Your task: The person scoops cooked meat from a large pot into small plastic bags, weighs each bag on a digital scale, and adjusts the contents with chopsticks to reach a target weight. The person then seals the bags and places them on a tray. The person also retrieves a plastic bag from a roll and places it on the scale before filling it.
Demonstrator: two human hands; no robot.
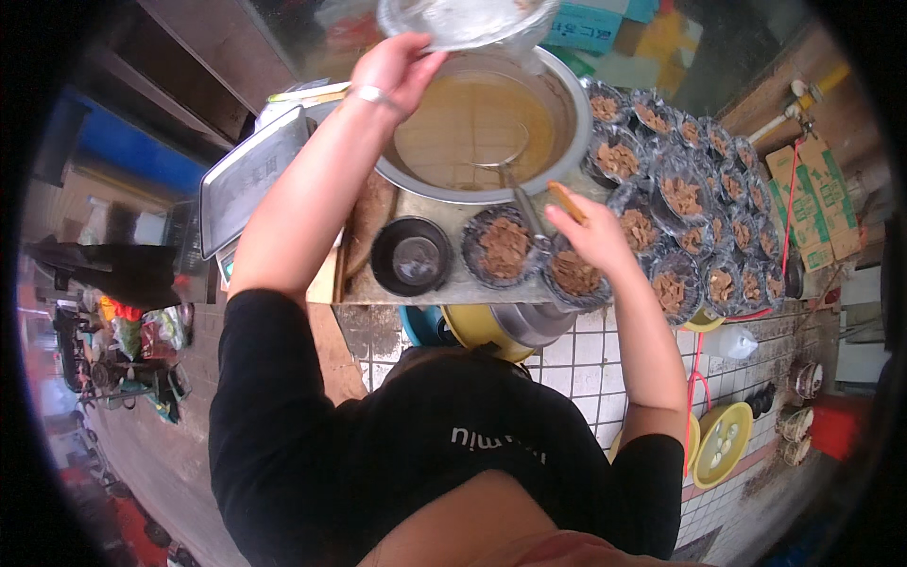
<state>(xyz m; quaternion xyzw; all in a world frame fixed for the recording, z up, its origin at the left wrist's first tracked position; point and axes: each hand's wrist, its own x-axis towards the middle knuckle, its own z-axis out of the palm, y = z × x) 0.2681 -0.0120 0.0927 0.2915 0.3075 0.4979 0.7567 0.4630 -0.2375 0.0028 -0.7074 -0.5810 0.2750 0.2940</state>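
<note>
At the top, my left hand (397,74) grips the near rim of a pale bowl (468,25) lined with clear plastic, which is cut off by the picture's edge. Under it stands a wide metal basin (582,135) of cloudy yellow-brown liquid (453,127). A ladle (524,202) leans on the basin's near rim, its round head in the liquid. My right hand (595,237) holds a short orange-brown handle (567,202); the rest of that tool is hidden. Below this hand sit two plastic-lined black bowls (503,248) of brown sliced food, beside a black bowl (412,255) without any.
Many plastic-lined bowls (680,195) of brown slices crowd the right side, some stacked. A scale with a metal tray (248,181) stands left. Below the table edge are yellow basins (721,443) and a plastic jug (733,344). Flattened cartons (815,198) lean at right.
</note>
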